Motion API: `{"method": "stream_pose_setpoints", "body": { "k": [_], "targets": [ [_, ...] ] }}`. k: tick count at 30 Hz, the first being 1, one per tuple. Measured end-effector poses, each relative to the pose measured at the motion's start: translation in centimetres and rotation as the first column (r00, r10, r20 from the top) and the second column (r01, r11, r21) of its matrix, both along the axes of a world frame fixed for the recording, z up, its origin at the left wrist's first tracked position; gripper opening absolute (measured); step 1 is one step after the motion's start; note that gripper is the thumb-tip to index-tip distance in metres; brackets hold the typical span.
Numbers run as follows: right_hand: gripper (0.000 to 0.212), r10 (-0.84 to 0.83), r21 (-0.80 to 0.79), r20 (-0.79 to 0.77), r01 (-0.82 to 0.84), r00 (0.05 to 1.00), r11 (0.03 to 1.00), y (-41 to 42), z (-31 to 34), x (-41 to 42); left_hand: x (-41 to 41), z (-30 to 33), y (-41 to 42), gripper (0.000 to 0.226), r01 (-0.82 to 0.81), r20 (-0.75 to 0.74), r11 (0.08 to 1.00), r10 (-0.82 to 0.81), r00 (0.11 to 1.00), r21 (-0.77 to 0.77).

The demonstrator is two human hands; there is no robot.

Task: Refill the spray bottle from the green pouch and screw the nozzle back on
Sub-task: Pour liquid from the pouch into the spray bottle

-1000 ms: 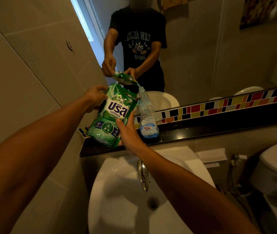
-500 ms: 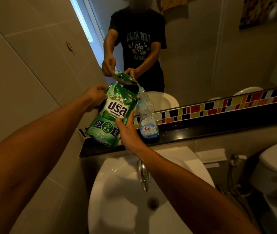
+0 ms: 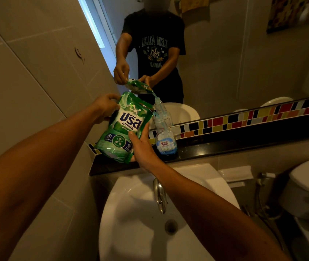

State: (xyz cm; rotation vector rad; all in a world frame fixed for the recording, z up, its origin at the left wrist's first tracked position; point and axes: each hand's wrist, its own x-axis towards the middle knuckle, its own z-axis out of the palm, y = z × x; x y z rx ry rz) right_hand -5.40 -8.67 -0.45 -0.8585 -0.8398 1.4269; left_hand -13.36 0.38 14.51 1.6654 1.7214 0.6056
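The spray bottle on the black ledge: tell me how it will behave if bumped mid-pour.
The spray bottle is tall and narrow with little liquid showing, so probably light and apt to tip. Neither the left hand nor the right hand steadies it; both hold the green pouch. The glossy ledge may let it slide.

The pouch (image 3: pixel 123 127) is tilted just left of the bottle (image 3: pixel 164 136) on the ledge (image 3: pixel 225 147) behind the sink (image 3: pixel 131 232).

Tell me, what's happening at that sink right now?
Both hands, left hand and right hand, gripping green pouch, tilted. Pouring into open spray bottle on ledge. Nozzle not seen. Nothing blocking.
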Motion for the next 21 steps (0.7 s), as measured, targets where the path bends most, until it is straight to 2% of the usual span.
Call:
{"method": "stream_pose_setpoints", "body": {
  "k": [21],
  "targets": [
    [0.084,-0.012,0.002,-0.019,0.012,1.000,1.000,0.28,-0.11,-0.08,0.02,0.04,0.49,0.040,0.002,0.001,1.000,-0.002,1.000,0.003]
  ]
}}
